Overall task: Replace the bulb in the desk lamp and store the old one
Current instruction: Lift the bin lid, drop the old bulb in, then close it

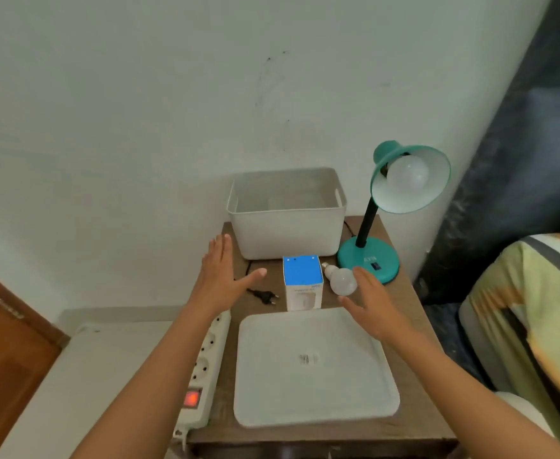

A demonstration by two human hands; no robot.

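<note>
Against a pale wall, your small wooden worktop point(401, 313) carries two bulbs: one in the teal desk lamp point(404, 180), one loose bulb point(343, 280) beside the single bulb box point(303, 283). Your left hand point(220, 273) and right hand point(371, 303) hover, fingers spread, empty. That bulb likely is light, smooth, fragile; cradle its globe, not the base.
</note>
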